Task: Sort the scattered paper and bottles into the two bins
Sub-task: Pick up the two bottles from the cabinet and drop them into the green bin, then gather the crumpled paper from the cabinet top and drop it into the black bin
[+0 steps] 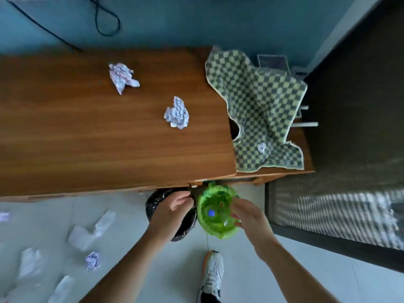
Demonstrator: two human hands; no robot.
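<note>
Two bins stand on the floor below the desk edge: one lined with a black bag [188, 226] and one lined with a green bag [216, 230]. Inside the green bin lies a clear bottle with a blue cap [211, 213]. My left hand [172, 206] hovers over the black bin with fingers loosely curled and nothing visible in it. Over the green bin's right rim, my right hand [249, 215] is spread and holds nothing. Two crumpled paper balls [122, 77] [177, 115] lie on the wooden desk [87, 138].
A checkered green cloth [260, 110] drapes over the desk's right end. More crumpled paper [93, 260] and white sheets [87, 232] litter the floor at lower left. My shoe [213, 276] is on the floor below the bins. A dark mat [338, 211] lies to the right.
</note>
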